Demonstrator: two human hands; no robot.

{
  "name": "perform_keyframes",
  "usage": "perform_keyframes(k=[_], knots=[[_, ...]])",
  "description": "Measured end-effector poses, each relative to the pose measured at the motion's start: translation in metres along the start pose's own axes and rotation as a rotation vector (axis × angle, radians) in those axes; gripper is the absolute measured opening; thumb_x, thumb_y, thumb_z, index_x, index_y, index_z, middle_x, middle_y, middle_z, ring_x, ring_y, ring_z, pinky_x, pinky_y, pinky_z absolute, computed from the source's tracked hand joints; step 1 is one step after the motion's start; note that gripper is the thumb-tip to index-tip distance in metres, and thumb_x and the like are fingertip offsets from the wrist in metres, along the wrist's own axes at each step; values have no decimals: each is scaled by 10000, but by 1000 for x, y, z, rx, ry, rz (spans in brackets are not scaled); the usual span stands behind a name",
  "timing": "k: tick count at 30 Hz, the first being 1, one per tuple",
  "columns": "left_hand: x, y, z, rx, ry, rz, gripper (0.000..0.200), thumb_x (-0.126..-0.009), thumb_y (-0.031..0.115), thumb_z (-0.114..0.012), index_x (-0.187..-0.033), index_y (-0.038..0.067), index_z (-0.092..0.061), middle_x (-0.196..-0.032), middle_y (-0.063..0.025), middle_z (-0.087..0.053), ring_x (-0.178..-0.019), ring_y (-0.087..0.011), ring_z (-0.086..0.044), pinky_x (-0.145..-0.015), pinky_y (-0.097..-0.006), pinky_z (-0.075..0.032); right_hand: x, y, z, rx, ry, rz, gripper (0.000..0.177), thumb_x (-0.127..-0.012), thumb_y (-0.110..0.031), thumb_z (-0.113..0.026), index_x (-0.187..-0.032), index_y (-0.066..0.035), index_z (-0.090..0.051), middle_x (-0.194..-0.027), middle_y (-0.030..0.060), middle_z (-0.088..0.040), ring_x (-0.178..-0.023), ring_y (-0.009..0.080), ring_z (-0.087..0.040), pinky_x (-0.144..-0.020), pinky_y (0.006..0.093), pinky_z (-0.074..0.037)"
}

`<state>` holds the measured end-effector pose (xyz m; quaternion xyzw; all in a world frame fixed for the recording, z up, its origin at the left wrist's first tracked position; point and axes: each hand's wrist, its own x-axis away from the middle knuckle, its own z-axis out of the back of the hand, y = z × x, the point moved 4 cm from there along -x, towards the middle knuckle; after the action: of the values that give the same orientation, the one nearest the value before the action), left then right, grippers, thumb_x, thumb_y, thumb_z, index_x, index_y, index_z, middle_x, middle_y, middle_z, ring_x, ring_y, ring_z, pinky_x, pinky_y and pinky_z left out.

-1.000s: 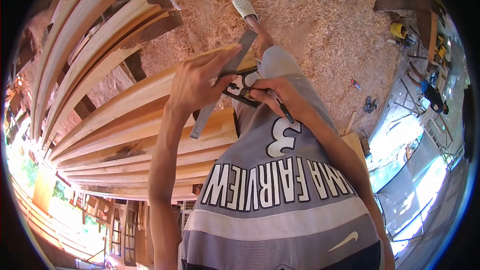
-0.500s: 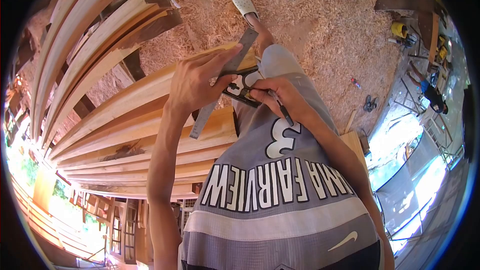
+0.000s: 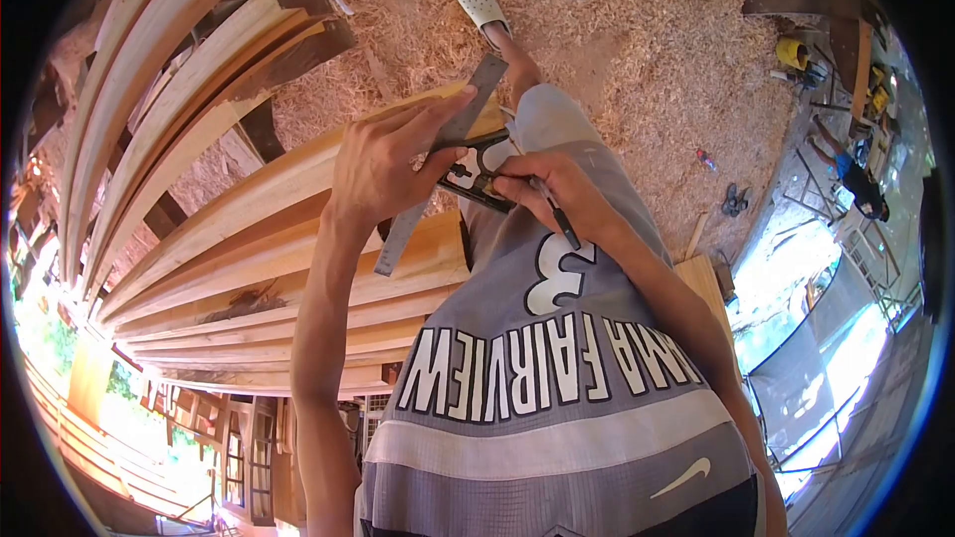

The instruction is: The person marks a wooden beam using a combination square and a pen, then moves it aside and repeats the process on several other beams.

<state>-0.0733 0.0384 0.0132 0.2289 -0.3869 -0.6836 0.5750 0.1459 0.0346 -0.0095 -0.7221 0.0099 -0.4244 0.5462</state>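
Observation:
My left hand (image 3: 380,167) grips the steel rule of a combination square (image 3: 475,107), thumb and fingers closed across the blade. The blade slants from upper right to lower left over the end of a timber plank. The square's dark frame-like head (image 3: 484,201) sits on the blade, between my hands. My right hand (image 3: 559,187) has its fingertips pinched at the brass-coloured part of that head. A dark pen (image 3: 562,221) is also tucked in the right hand, its tip toward my shirt. The exact fingertip contact is partly hidden.
Long timber planks (image 3: 249,184) lie stacked on my left, their ends close to my hands. Wood shavings (image 3: 637,30) cover the ground. A yellow container (image 3: 792,53) lies at the right, near another person (image 3: 858,179). Dark footwear (image 3: 735,200) rests on the ground.
The view has shifted very slightly. Both hands keep their hold on the combination square, with hardly any visible movement.

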Motion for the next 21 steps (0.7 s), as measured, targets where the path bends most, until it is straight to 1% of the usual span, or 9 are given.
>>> perform_keyframes(k=[1, 4, 8, 11, 13, 16, 19, 20, 21], knots=[[1, 1, 0, 2, 10, -9, 697, -740, 82, -857, -1400, 192, -660, -1077, -100, -780, -804, -264, -742, -703, -375, -597, 1, 0, 0, -14, 20, -8, 165, -984, -159, -692, -1012, 1, -717, -789, 183, -665, -707, 277, -642, -702, 372, -489], [0, 1, 1, -7, -26, 31, 695, -740, 78, -856, -1398, 190, -661, -1061, -101, -781, -804, -264, -741, -702, -374, -596, 0, -1, 2, 9, 15, 13, 163, -986, -152, -690, -1011, 5, -722, -788, 183, -670, -713, 271, -649, -707, 369, -495], [-1, 3, 1, -13, 3, 5, 689, -742, 78, -855, -1394, 186, -663, -1048, -99, -781, -805, -265, -741, -704, -374, -596, 1, -1, 2, 18, 30, -3, 162, -989, -151, -687, -1011, 6, -723, -787, 181, -671, -716, 260, -650, -709, 365, -496], [0, 2, 1, -5, 1, 4, 687, -738, 74, -853, -1390, 180, -666, -1054, -100, -779, -803, -267, -740, -706, -374, -596, 2, -3, 2, -25, 27, -9, 174, -992, -161, -684, -1011, 8, -719, -789, 179, -674, -713, 267, -649, -707, 364, -494], [1, 1, 0, -4, -10, 7, 691, -730, 68, -849, -1388, 173, -668, -1071, -105, -777, -822, -276, -743, -719, -379, -599, 2, 0, 1, -7, 29, 23, 168, -990, -158, -684, -1009, 7, -712, -787, 179, -669, -706, 278, -643, -702, 367, -491], [-3, 5, 2, -6, 7, -15, 695, -723, 63, -845, -1387, 167, -668, -1082, -112, -775, -846, -286, -747, -732, -385, -602, 4, -8, 4, 41, 11, -17, 159, -988, -153, -686, -1006, 4, -708, -788, 183, -663, -705, 284, -643, -701, 370, -490], [-3, 5, 3, -4, 16, -27, 692, -722, 64, -842, -1385, 163, -669, -1088, -118, -774, -865, -297, -748, -741, -391, -603, 3, -8, 3, 31, 24, -8, 154, -986, -153, -688, -1000, 0, -705, -787, 185, -659, -703, 287, -642, -700, 374, -489], [-3, 4, 3, -8, 18, -29, 692, -722, 64, -842, -1385, 163, -669, -1088, -118, -774, -865, -297, -748, -741, -391, -603, 2, -7, 3, 32, 25, -4, 154, -986, -153, -688, -1000, 0, -705, -787, 185, -659, -703, 287, -642, -700, 374, -489], [-2, 4, 2, -7, 14, -24, 693, -722, 58, -840, -1385, 165, -668, -1095, -120, -772, -870, -300, -748, -743, -390, -603, 3, -6, 2, 19, 34, 13, 156, -998, -139, -682, -986, 16, -695, -757, 127, -621, -704, 196, -582, -678, 336, -468]])
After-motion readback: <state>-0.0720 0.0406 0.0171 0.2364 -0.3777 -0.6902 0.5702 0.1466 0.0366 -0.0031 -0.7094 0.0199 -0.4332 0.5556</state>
